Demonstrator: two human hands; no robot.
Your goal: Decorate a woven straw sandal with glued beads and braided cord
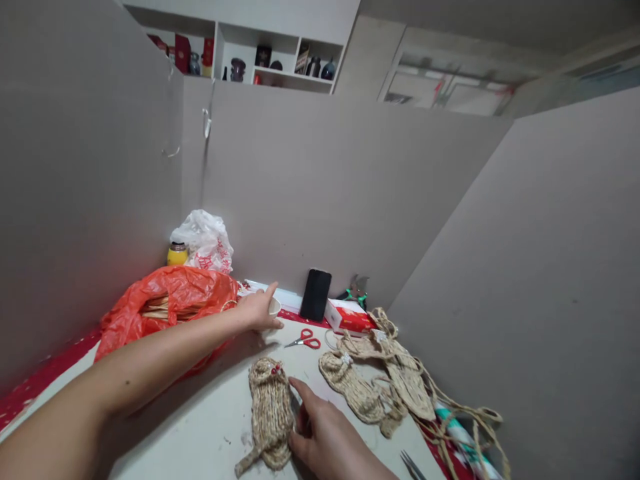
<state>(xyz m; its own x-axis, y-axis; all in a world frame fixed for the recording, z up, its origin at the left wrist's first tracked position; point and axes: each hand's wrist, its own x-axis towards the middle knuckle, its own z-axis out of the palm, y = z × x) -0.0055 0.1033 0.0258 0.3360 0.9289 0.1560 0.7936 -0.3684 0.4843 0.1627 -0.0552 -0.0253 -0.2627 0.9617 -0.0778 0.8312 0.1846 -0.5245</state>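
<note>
My left hand (257,310) reaches across the far side of the white board (185,427). Its thumb and index finger curve around a small white cup (275,307), partly hidden by the hand. A coiled straw-rope piece (271,413) with red beads near its rounded top lies in front of me. Against its right edge rests my right hand (320,427), index finger and thumb apart, the other fingers curled under and mostly hidden. Red-handled scissors (306,340) lie beyond the rope piece. To the right are similar straw-rope pieces (355,390) with small white bows.
A red plastic bag (200,287) holding straw strands stands left, near a white bag (207,233) and yellow jar (177,255). At the back are a phone (315,295), red-white box (350,316) and green-handled pliers (361,293). Tweezers (411,464) and loose rope (475,417) lie right. Grey partitions (310,180) enclose the table.
</note>
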